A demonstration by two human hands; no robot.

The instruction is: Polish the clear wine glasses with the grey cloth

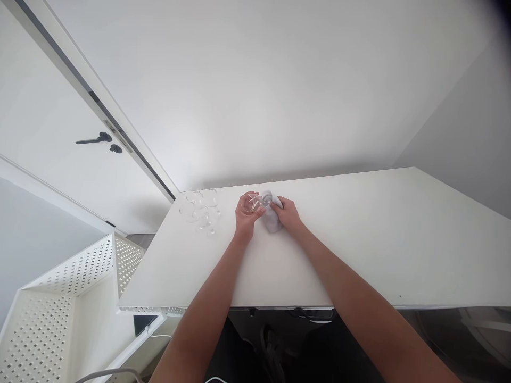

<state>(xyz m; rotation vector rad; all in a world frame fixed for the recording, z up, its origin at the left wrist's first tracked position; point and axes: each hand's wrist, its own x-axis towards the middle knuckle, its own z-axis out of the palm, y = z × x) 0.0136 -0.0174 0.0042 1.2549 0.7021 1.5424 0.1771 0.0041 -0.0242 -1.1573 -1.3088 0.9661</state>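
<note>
My left hand (pixel 246 217) is wrapped around the bowl of a clear stemmed glass (pixel 252 202), which lies tilted sideways with its foot toward the right. In my right hand (pixel 288 213) is a light grey cloth (pixel 273 221), pressed around the foot of that glass. Part of the cloth hangs down below the fingers, over the white table. Left of my hands stands a group of several clear stemmed glasses (pixel 203 210), close together near the table's back left corner.
The white table (pixel 359 239) meets a white wall (pixel 247 96) at its back edge. To the left are a door with a black handle (pixel 93 139) and a white perforated shelf unit (pixel 43 330). A small dark speck lies near the front edge at right.
</note>
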